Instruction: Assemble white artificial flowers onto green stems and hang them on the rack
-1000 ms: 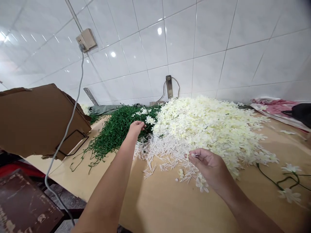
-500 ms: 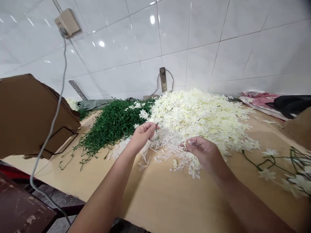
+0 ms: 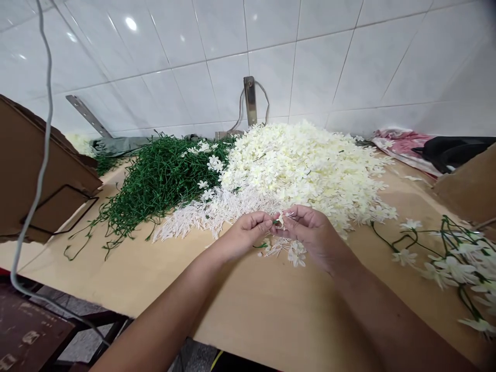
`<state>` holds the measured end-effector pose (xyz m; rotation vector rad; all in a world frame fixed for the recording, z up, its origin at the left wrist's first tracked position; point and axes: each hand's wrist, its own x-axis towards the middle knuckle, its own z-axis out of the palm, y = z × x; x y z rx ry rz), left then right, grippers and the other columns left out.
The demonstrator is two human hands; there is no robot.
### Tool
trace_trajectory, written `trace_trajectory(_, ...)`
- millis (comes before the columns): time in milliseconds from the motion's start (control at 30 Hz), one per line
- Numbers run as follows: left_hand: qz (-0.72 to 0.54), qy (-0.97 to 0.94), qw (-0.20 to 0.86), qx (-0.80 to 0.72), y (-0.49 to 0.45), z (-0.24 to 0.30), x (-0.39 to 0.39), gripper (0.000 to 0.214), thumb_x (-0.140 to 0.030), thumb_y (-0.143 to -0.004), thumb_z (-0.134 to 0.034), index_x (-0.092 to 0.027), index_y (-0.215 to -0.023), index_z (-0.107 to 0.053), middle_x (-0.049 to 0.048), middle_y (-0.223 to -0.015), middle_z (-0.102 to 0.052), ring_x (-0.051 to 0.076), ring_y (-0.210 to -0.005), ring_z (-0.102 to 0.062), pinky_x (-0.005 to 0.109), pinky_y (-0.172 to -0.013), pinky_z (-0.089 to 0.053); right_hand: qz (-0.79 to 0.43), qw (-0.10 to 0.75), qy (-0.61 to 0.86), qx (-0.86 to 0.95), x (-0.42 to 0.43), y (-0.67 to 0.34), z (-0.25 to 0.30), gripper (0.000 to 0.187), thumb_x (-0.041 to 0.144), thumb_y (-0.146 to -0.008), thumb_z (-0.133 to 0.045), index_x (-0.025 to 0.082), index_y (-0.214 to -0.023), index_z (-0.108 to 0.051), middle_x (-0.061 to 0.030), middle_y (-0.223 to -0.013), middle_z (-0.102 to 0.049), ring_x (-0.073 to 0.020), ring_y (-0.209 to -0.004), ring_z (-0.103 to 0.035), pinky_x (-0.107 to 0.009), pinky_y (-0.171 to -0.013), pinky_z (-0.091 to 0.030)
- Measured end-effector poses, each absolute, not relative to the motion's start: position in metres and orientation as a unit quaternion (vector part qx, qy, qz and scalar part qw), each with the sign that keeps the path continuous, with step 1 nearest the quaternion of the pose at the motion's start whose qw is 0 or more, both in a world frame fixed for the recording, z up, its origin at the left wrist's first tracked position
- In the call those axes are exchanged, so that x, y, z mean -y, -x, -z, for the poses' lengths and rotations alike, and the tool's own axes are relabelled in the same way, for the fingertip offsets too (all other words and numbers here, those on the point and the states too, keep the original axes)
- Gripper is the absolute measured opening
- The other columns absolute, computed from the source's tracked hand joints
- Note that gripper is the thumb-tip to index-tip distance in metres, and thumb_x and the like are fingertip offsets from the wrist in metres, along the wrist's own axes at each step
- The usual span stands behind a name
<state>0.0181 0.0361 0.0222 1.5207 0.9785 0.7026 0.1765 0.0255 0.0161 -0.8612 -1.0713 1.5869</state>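
Just in front of the flower heap (image 3: 310,165), the left hand (image 3: 248,235) pinches a green stem (image 3: 275,222) and the right hand (image 3: 313,237) pinches a white blossom (image 3: 280,221), held close together, apparently to keep such tiny parts steady.

Only the person's two arms are in view. The left forearm (image 3: 174,310) enters from the lower left of the frame and the right forearm (image 3: 387,325) from the lower right. Both are bare from the frame's bottom edge to the fingers. The left hand (image 3: 248,235) and the right hand (image 3: 315,237), near the middle of the frame, are bare as well. The forearms are slim and smooth, narrowing at the wrists. The back of the right hand shows its knuckles as low ridges. Any sleeves lie beyond the frame's edge.
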Motion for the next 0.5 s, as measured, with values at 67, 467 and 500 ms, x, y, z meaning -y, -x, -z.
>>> trace_trajectory(67, -0.301, -0.643, 0.577, -0.404, -0.0160, -0.0215, -0.0366, 0.034, -0.048, -0.075, -0.051, -0.015, -0.068, -0.052, -0.0080, -0.048, -0.032, 0.005, -0.044, -0.024, 0.020, -0.044, -0.020, -0.663, 0.491, 0.344, 0.447, -0.0255, -0.1776, -0.0148, 0.022, 0.033, -0.063, -0.071, 0.017, -0.066, -0.057, 0.0031, -0.065, -0.061, -0.0138, -0.066, -0.063, -0.038, -0.077, -0.052)
trace_trajectory(467, -0.300, -0.647, 0.571, -0.408, -0.0136, -0.0180, -0.0362, 0.025, -0.038, -0.074, -0.051, -0.015, -0.064, -0.049, -0.0036, -0.058, -0.043, 0.006, -0.050, -0.033, 0.019, -0.047, -0.025, -0.584, 0.479, 0.416, 0.506, -0.0219, -0.1694, -0.0101, 0.021, 0.037, -0.063, -0.068, 0.019, -0.066, -0.057, 0.0026, -0.062, -0.058, -0.0147, -0.064, -0.061, -0.034, -0.070, -0.053)
trace_trajectory(500, -0.302, -0.647, 0.570, -0.406, -0.0135, -0.0188, -0.0357, 0.023, -0.035, -0.074, -0.051, -0.015, -0.063, -0.049, -0.0036, -0.058, -0.043, 0.006, -0.051, -0.034, 0.019, -0.048, -0.025, -0.573, 0.474, 0.419, 0.522, -0.0209, -0.1693, -0.0102, 0.019, 0.035, -0.065, -0.067, 0.019, -0.067, -0.057, 0.0017, -0.064, -0.059, -0.0148, -0.065, -0.061, -0.033, -0.069, -0.052)
